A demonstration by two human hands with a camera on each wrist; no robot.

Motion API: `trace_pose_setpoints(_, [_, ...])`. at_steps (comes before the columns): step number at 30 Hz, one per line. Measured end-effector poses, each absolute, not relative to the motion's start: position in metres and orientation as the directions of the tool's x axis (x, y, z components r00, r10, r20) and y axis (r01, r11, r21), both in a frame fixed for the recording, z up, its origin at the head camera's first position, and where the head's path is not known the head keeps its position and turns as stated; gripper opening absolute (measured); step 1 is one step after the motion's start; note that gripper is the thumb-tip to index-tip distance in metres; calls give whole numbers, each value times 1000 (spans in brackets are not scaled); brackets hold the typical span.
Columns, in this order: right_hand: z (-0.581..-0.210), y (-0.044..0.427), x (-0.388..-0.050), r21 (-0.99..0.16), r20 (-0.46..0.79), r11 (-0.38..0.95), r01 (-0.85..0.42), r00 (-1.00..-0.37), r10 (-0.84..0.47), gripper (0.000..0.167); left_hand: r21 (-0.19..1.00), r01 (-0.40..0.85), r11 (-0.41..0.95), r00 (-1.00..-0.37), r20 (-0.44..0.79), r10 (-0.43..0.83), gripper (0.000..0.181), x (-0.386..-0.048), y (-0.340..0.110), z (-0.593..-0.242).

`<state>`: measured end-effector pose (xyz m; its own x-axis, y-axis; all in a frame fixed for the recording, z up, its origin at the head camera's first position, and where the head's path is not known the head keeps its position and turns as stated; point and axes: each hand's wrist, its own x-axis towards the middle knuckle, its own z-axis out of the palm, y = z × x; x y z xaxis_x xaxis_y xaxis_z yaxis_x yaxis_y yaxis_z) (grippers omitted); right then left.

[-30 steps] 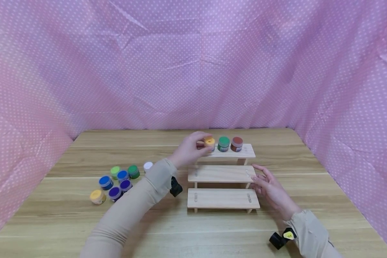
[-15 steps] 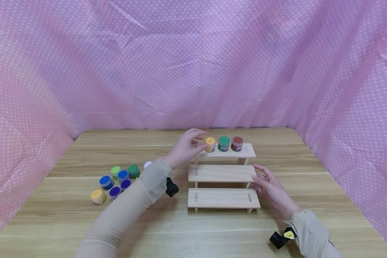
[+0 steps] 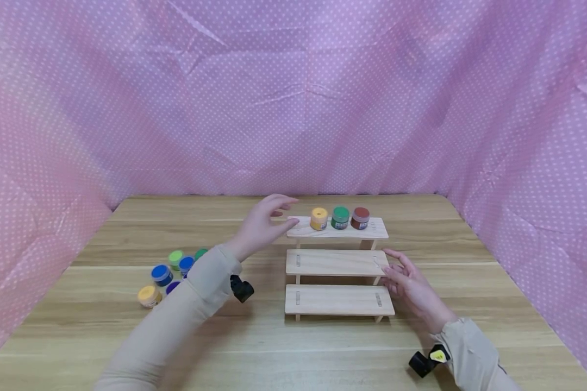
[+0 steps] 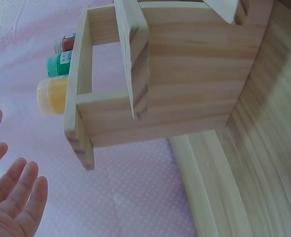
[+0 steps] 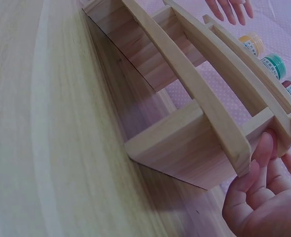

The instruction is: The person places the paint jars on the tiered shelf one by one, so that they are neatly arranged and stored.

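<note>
A three-tier wooden display rack (image 3: 332, 263) stands on the table. Along its top tier sit three lidded paint jars: a yellow jar (image 3: 319, 219), a green jar (image 3: 339, 218) and a reddish-brown jar (image 3: 360, 219). My left hand (image 3: 261, 225) is off the rack's top left end, apart from the yellow jar, thumb and fingers spread around nothing. In the left wrist view, the loose fingers (image 4: 17, 192) show beside the rack. My right hand (image 3: 416, 290) holds the right end of the middle tier, its fingers against the wood in the right wrist view.
On the left of the table stand more paint jars: a yellow jar (image 3: 149, 296), blue jars (image 3: 162, 275) and a light green jar (image 3: 175, 258). My left sleeve (image 3: 186, 293) covers part of this group. A pink dotted cloth (image 3: 293, 108) hangs behind.
My left hand has let go of the yellow jar on the top tier and drawn back to the left. The right hand and the rack stay in place.
</note>
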<state>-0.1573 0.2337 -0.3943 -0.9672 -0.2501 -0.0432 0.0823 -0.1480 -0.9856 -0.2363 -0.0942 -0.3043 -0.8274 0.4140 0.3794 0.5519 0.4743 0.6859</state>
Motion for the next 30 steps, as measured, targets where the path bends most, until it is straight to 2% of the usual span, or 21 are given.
trace_pose_setpoints(20, [-390,232,-158,-986,-109,-102,131,-974,-198,34,638,504,583,-863,351,363,44,-227,-147,-311])
trace_pose_setpoints(30, [-391,233,-156,-985,-65,-139,100,-969,-239,33,643,452,618,-891,307,334,43,-223,-173,-324])
